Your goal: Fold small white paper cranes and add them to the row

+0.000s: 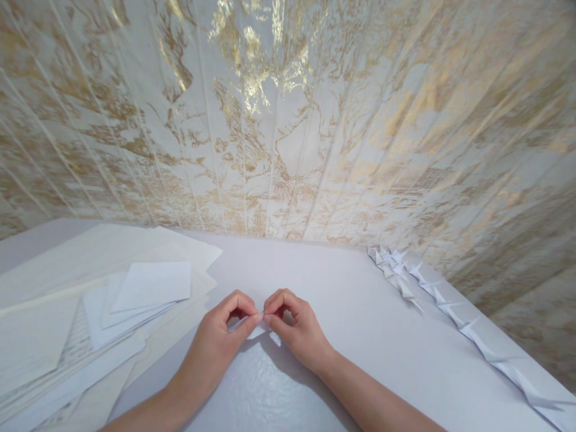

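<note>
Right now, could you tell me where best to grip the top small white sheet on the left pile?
Probably pinch the small white sheet at its near right corner, coming from the right: it lies flat, and that corner juts past the white sheets beneath.

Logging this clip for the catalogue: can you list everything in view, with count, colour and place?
table: one, white, fills the lower frame
wall: one, white with gold marbling, behind the table
paper sheets: loose overlapping stack, count unclear, white and cream, on the table at left
folded paper chains: two strands as far as shows, white, on the table along the wall at right
small paper piece: one, white, near middle, just above the table
left hand: one, fingertips pinching the small paper piece
right hand: one, fingertips pinching the same piece, meeting the left hand's
</note>
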Demonstrator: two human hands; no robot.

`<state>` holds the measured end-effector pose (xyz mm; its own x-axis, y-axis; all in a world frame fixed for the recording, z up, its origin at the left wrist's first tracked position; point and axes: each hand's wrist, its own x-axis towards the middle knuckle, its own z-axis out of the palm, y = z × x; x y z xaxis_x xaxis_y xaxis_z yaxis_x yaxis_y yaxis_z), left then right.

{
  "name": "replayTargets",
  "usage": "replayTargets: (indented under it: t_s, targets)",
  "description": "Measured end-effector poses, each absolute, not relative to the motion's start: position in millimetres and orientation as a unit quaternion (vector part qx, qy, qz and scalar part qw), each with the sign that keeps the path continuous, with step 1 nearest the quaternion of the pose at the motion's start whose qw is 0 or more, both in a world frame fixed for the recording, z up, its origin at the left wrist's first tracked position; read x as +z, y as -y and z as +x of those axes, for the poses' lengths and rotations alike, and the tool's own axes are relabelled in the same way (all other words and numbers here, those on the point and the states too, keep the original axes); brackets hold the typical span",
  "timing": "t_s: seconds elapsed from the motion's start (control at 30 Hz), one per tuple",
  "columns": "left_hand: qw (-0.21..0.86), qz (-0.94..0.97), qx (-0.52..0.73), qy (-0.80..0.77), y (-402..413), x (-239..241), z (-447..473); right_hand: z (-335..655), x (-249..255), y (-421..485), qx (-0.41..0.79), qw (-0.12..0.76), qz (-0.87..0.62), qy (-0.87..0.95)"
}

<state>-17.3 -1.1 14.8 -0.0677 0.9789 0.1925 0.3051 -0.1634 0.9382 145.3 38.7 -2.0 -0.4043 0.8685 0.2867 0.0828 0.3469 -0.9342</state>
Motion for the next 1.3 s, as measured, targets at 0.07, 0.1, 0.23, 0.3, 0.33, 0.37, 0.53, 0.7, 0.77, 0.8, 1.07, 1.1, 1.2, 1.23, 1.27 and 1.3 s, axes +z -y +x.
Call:
replayTargets:
  t_s: [0.07, 0.1, 0.23, 0.3, 0.33, 0.37, 0.53, 0.7, 0.77, 0.8, 1.07, 1.1, 1.2, 1.23, 1.27, 1.3]
  targets:
    - [0.348, 0.585, 0.485, -0.550, 0.7, 15.1, -17.2, 145.1, -2.2, -39.0, 0.457, 0.429, -0.336, 0.703]
    - [0.349, 0.584, 0.483, -0.551, 0.4, 15.0, -17.2, 145.0, -2.3, -39.1, 0.457, 0.429, -0.335, 0.704]
    - [0.355, 0.585, 0.476, -0.553, -0.4, 13.1, -18.2, 144.8, -2.0, -39.0, 0.459, 0.431, -0.335, 0.701]
    - [0.356, 0.586, 0.475, -0.551, -0.3, 11.8, -18.8, 144.7, -1.8, -39.2, 0.464, 0.431, -0.340, 0.695]
    - [0.357, 0.588, 0.474, -0.550, -0.3, 11.3, -18.9, 144.6, -1.7, -39.4, 0.466, 0.432, -0.343, 0.692]
    - [0.358, 0.589, 0.472, -0.550, -0.2, 11.0, -19.0, 144.5, -1.6, -39.6, 0.468, 0.433, -0.345, 0.689]
    - [0.359, 0.596, 0.464, -0.549, -0.7, 10.3, -18.2, 143.9, -1.8, -40.8, 0.476, 0.444, -0.350, 0.674]
    - [0.361, 0.599, 0.461, -0.546, -0.9, 8.9, -18.3, 143.7, -1.2, -40.9, 0.484, 0.432, -0.358, 0.671]
    - [0.363, 0.599, 0.459, -0.547, -1.0, 8.5, -18.2, 143.7, -1.1, -40.7, 0.482, 0.431, -0.361, 0.672]
    - [0.364, 0.598, 0.457, -0.549, -1.1, 8.5, -18.0, 143.7, -1.2, -40.6, 0.481, 0.431, -0.361, 0.672]
    - [0.401, 0.594, 0.446, -0.537, -0.3, 7.6, -16.3, 144.1, -0.7, -39.4, 0.469, 0.439, -0.352, 0.680]
    - [0.407, 0.593, 0.443, -0.535, 0.0, 7.3, -16.2, 144.2, -0.5, -39.2, 0.468, 0.439, -0.351, 0.682]
    - [0.419, 0.590, 0.439, -0.533, 0.5, 7.1, -15.9, 144.3, 0.0, -38.8, 0.468, 0.441, -0.348, 0.682]
    - [0.421, 0.589, 0.439, -0.532, 0.4, 7.3, -15.7, 144.3, 0.0, -38.8, 0.469, 0.441, -0.348, 0.682]
    - [0.424, 0.588, 0.438, -0.531, 0.2, 7.6, -15.5, 144.3, -0.1, -38.7, 0.470, 0.441, -0.348, 0.681]
    - [0.425, 0.588, 0.439, -0.530, 0.0, 7.8, -15.3, 144.2, -0.3, -38.7, 0.470, 0.441, -0.348, 0.681]
